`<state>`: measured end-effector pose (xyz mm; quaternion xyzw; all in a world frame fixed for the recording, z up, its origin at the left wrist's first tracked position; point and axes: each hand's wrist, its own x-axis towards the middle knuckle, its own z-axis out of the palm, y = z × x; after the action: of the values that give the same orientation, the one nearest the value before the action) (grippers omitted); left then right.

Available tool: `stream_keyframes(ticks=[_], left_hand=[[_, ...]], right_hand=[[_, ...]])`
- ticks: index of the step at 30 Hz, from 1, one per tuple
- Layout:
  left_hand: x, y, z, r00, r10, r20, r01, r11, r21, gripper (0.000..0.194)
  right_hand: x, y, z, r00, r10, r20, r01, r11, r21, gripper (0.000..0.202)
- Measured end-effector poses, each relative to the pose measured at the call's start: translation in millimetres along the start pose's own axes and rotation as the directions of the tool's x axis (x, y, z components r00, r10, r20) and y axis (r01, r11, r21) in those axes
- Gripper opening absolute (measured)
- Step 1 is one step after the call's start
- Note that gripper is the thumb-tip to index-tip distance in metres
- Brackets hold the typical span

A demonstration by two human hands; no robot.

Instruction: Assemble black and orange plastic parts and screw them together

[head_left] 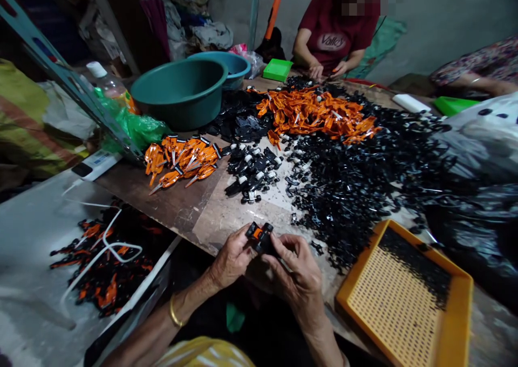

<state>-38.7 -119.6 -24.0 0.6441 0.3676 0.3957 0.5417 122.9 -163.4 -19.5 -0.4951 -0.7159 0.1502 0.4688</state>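
Note:
Between my two hands, just over the table's front edge, is a small black and orange toy race car [259,236] with black wheels. My left hand [233,256] pinches its left end between thumb and fingers. On the other side, my right hand [297,267] grips the car near a wheel; part of the car is hidden by these fingers. Beyond my hands lies a small heap of black car bases [254,167] with white pieces on them. Orange car bodies [186,159] with black wings are piled to the left of it.
Loose black parts [343,189] cover the right of the table, below a heap of orange bodies [315,113]. A yellow basket [404,286] holds tiny black pieces. A green basin [178,92] stands back left. Opposite works another person [332,38]. Cars [105,280] lie low at left.

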Motion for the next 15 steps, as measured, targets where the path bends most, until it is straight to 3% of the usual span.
stream_keyframes(ticks=[6,11,15], left_hand=[[-1,-4,2.3,0.995,-0.079,-0.061,0.076,0.995,-0.057,0.035],[2,-11,-2.2,0.995,-0.092,-0.023,0.088,0.985,-0.147,0.039],[5,-7,-4.2,0.998,-0.067,0.000,0.067,0.992,-0.107,0.039]], right_hand=[[8,0,-1,0.998,-0.005,0.065,0.005,1.000,-0.003,0.050],[6,-5,4,0.998,0.033,0.054,-0.032,0.999,-0.015,0.049],[11,2,-5,0.990,-0.030,0.139,0.030,1.000,-0.001,0.054]])
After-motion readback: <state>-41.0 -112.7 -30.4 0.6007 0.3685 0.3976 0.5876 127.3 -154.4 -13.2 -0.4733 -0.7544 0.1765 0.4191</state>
